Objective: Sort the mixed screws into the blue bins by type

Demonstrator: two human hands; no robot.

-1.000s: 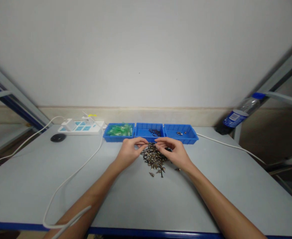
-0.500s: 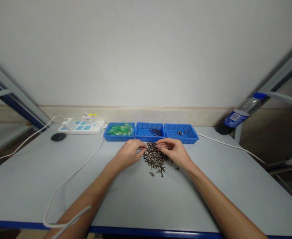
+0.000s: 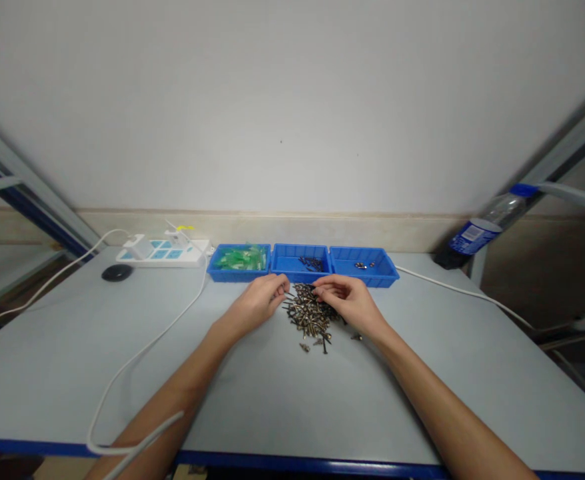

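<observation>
A pile of small metal screws and fittings (image 3: 308,315) lies on the grey table in front of three joined blue trays. At the pile's left edge is my left hand (image 3: 262,299), its fingers pinched on a thin dark screw. My right hand (image 3: 345,299) reaches over the pile's right side, fingertips closed at the screws; what they hold is too small to make out. The left tray (image 3: 237,276) holds green plastic pieces, the middle tray (image 3: 285,252) some dark screws, and the right tray (image 3: 385,267) a few small metal parts.
A white power strip (image 3: 192,257) with plugs and a black disc (image 3: 117,273) are at the back left. White cable (image 3: 145,350) runs down the left side across my forearm. A blue-labelled bottle (image 3: 475,235) leans at the back right.
My left hand has shifted slightly left and up, away from the pile, and a thin screw now shows at its fingertips. My right hand has barely moved.
</observation>
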